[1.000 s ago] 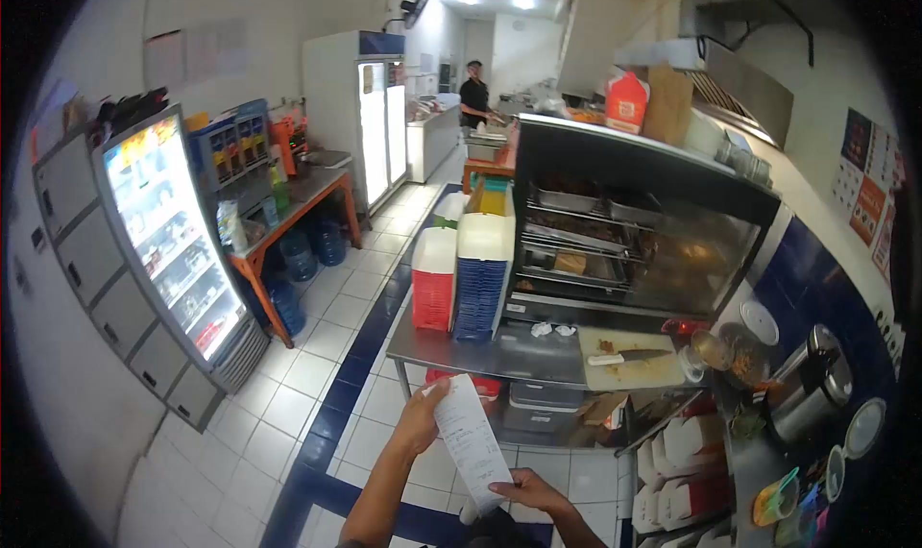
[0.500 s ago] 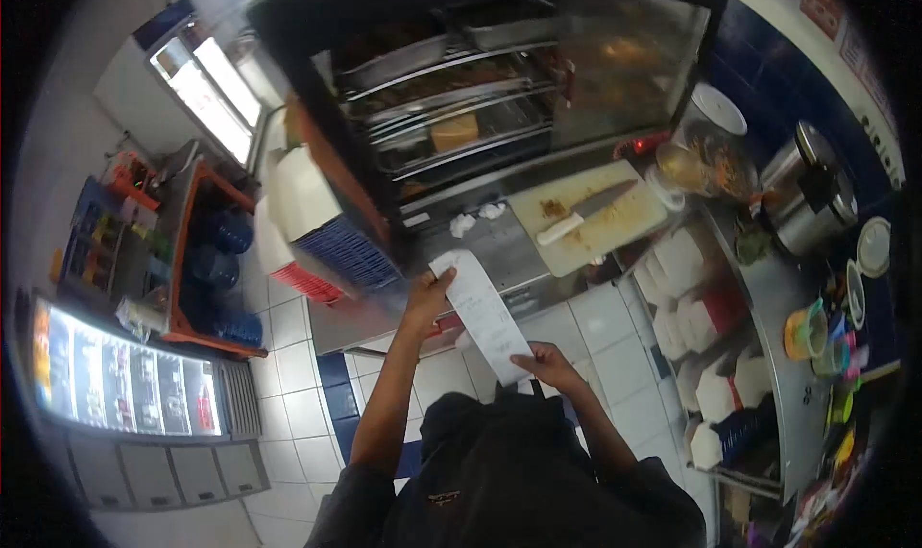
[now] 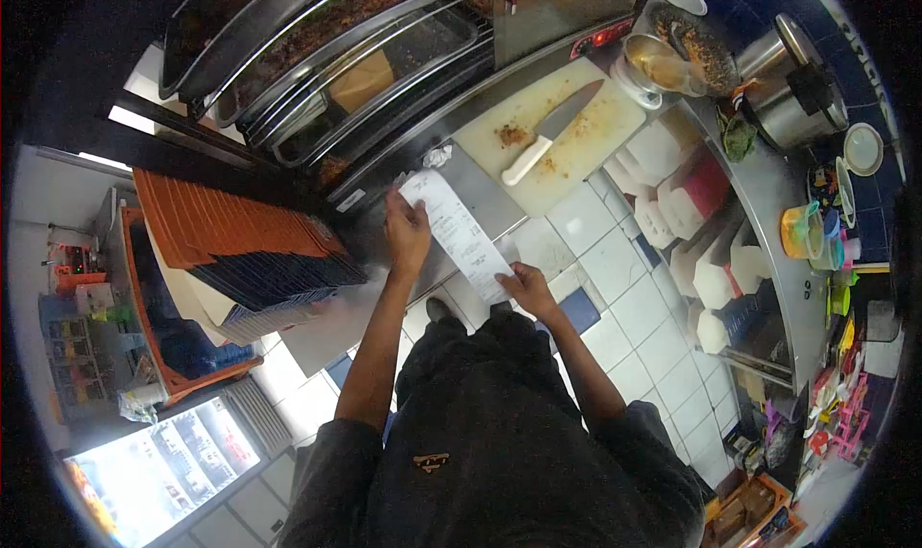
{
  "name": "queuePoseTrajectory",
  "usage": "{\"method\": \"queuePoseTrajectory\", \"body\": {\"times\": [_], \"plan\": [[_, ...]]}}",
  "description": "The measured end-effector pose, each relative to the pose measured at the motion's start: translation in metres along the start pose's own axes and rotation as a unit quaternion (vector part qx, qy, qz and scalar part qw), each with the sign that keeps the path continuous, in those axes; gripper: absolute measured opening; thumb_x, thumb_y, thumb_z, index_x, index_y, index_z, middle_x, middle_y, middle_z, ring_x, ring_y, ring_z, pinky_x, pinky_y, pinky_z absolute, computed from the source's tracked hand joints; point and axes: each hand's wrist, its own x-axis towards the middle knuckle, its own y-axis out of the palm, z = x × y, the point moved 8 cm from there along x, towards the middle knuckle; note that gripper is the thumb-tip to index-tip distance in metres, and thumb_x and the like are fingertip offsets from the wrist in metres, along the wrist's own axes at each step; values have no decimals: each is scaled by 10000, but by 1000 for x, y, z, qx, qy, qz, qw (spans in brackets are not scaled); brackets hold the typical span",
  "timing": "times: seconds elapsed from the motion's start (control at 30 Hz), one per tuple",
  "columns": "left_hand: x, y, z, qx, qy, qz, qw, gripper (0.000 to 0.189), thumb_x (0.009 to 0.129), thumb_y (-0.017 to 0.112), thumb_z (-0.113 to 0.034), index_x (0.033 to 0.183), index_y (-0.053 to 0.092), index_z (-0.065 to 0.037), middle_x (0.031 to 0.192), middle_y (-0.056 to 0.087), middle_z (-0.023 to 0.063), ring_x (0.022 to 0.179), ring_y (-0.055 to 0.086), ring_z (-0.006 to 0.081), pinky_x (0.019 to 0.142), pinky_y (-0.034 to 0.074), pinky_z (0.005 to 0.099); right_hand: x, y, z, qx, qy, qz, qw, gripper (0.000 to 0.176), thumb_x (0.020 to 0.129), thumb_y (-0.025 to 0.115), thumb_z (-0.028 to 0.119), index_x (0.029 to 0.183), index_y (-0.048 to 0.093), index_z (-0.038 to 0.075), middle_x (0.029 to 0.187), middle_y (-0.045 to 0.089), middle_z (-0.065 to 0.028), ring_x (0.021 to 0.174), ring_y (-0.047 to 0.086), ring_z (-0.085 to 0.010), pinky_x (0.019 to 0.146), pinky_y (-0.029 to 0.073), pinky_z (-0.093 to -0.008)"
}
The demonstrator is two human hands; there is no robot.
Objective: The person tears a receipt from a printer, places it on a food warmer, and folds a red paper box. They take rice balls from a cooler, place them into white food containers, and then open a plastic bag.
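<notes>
both hands [image 3: 465,257] hold a long receipt [image 3: 457,231] — printed side up.

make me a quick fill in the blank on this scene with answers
The left hand and right hand hold a long white strip of ____. A ____ with a white handle lies on the cutting board. The hand gripping the strip's end farther from the body is the ____ one.

paper; knife; left

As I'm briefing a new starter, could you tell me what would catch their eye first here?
Probably the long printed receipt, held between both hands at the centre. Next, the white-handled knife lying on the stained cutting board, just beyond it.
</notes>
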Motion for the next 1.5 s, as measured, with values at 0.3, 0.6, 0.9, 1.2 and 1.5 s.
{"method": "queuePoseTrajectory", "body": {"times": [0.3,0.6,0.9,1.2,1.5], "plan": [[-95,36,-9,315,232,248,886,620,900,568,-128,1444,363,88,1543,324,246,1460,286,380,1202,237,492,4,14,-9,-17,32,29,999,168,951,668,149,971,676,-18,788,633,14,712,515,-54,621,439,-257],[-101,31,7,332,225,276,873,643,934,536,-195,1486,326,58,1577,283,221,1485,240,344,1227,182,455,-2,22,-25,84,63,42,994,165,966,660,156,951,666,-8,802,661,-16,701,547,-53,611,457,-242],[-100,29,4,335,231,319,856,642,950,533,-238,1518,322,-26,1601,241,202,1497,213,332,1229,179,445,-20,11,-58,131,65,-62,987,155,968,673,174,936,676,22,764,590,71,669,494,-24,580,403,-211],[-104,34,6,358,252,325,838,614,975,521,-285,1535,331,-120,1614,184,228,1501,181,368,1230,157,462,-26,15,-78,154,78,-64,983,226,1000,625,255,1015,689,38,844,615,58,769,511,-29,708,421,-220],[-106,37,10,368,247,328,834,612,975,530,-339,1534,351,-166,1606,188,247,1494,188,390,1218,169,495,-13,25,-80,129,146,24,981,299,1010,591,291,1077,688,16,844,624,34,787,540,-76,752,450,-258]]}}
